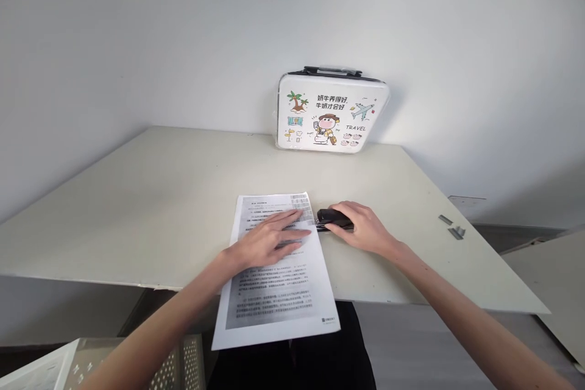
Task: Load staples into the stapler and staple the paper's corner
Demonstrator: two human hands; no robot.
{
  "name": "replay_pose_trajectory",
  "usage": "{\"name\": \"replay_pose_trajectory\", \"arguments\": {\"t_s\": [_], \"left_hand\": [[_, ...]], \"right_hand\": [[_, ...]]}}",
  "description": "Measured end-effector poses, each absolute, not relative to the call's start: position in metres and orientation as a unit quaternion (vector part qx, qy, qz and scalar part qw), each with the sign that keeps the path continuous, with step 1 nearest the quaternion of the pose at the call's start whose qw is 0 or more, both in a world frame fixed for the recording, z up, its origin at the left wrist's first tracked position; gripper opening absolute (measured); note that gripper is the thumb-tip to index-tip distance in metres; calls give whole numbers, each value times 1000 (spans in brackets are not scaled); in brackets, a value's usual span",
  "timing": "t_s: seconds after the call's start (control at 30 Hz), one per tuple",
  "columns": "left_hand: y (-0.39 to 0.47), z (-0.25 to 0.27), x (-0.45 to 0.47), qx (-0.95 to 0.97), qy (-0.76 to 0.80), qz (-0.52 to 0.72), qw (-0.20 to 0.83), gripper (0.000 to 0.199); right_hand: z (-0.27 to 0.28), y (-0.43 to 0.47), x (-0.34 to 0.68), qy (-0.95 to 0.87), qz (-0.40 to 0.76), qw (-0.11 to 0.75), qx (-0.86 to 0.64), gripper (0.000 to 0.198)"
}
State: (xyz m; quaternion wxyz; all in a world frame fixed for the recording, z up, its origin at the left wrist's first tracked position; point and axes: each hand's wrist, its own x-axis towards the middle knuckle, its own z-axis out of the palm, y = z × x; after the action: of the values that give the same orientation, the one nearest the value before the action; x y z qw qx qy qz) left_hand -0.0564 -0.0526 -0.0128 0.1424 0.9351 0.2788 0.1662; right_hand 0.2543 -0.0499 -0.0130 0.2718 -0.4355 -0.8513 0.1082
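Observation:
A printed sheet of paper lies on the table, its lower part hanging out past the front edge; whether it is one sheet or a stack I cannot tell. My left hand rests flat on the page with its fingers spread toward the right edge. At that right edge is a black stapler, its front end meeting the paper. My right hand is wrapped around the stapler's body, thumb along the near side and fingers over the top, hiding its rear part.
Against the wall at the back of the pale table stands a white case with cartoon prints and a black handle. Small strips of staples lie near the right edge. A perforated basket holding papers is below at left.

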Motion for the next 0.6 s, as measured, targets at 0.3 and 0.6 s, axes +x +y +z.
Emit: {"name": "replay_pose_trajectory", "arguments": {"t_s": [0.3,0.6], "left_hand": [[-66,13,-98,922,347,165,37,34],[-117,10,-173,902,426,64,13,75]], "right_hand": [[-32,-11,274,-770,140,318,-536,36],[-37,2,279,-742,95,354,-562,39]]}}
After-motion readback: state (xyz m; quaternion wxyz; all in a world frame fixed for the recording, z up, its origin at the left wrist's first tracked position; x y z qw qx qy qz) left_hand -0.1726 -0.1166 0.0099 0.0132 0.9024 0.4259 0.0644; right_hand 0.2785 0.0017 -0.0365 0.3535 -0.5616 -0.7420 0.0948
